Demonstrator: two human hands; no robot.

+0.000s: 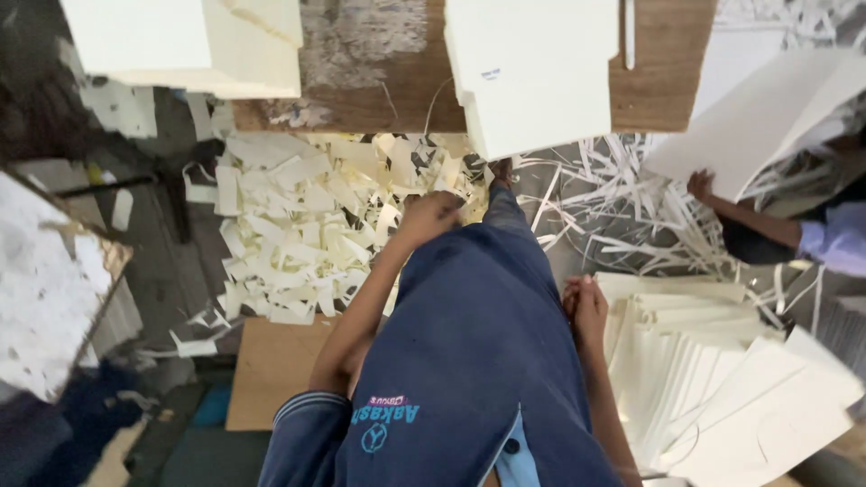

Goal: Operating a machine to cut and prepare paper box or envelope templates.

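Small dark label (pixel 490 74) on cream sheet stack (pixel 541 90), top centre

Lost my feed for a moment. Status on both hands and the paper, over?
Left hand loosely closed over the offcut pile, grip unclear. Right hand at the cream sheet stack, grip unclear. Co-worker's hand holds another sheet nearby.

Left hand (pixel 431 215) over paper scraps (pixel 307 225), right hand (pixel 588 308) beside stacked sheets (pixel 686 352).
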